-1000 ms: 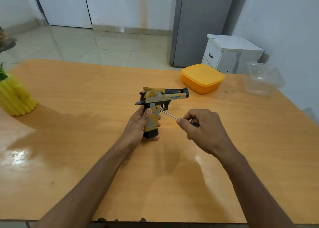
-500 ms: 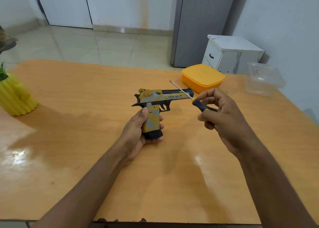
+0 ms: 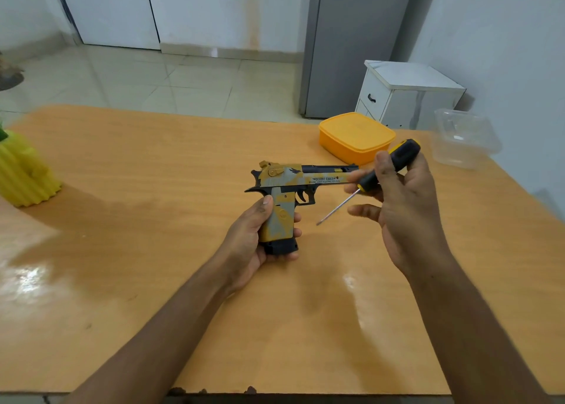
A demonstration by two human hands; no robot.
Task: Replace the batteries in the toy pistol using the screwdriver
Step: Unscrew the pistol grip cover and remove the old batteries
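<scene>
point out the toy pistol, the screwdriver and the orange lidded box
toy pistol (image 3: pixel 305 178), head view, on the slide beside the printed lettering
screwdriver (image 3: pixel 368 179), head view, on the black part of the handle near the shaft
orange lidded box (image 3: pixel 356 134), head view, on the middle of the lid

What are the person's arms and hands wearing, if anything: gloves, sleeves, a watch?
Nothing shows on them. The left hand and the right hand are bare, with no gloves, rings or watch in sight. Both forearms are uncovered right to the bottom edge of the picture, so no sleeve appears.
</scene>
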